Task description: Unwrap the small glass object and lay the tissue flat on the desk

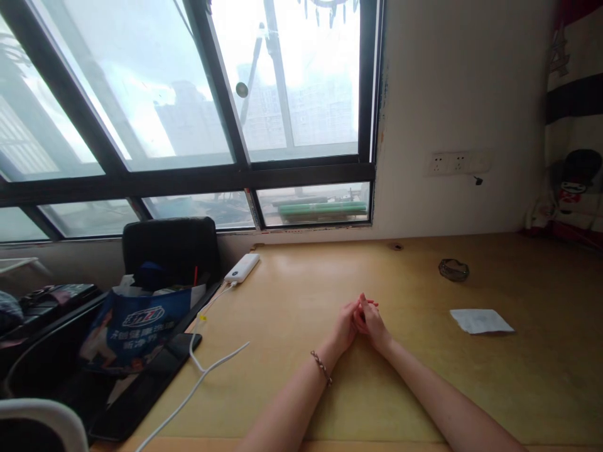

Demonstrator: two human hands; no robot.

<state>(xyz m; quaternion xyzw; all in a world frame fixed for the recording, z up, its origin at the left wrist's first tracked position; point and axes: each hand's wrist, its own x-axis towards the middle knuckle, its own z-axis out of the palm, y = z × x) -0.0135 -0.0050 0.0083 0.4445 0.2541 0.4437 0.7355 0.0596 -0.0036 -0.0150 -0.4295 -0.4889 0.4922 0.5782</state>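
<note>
My left hand [346,324] and my right hand [375,323] are clasped together above the middle of the wooden table [292,295], with both forearms coming in from the bottom edge. Their fingers are folded against each other, and the thumbs meet at the top. No object shows in either hand, though the space between the palms is mostly hidden. A braided bracelet [321,368] circles my left wrist. To the right of the hands lies a folded white paper [480,321], apart from them.
A glass ashtray [453,270] sits behind the paper. On the left table edge rests a white power bank [242,269] with a white cable [202,376]. Beyond that edge, a blue printed bag [136,326] stands by a black chair [170,248]. Windows and a wall socket [459,163] are behind.
</note>
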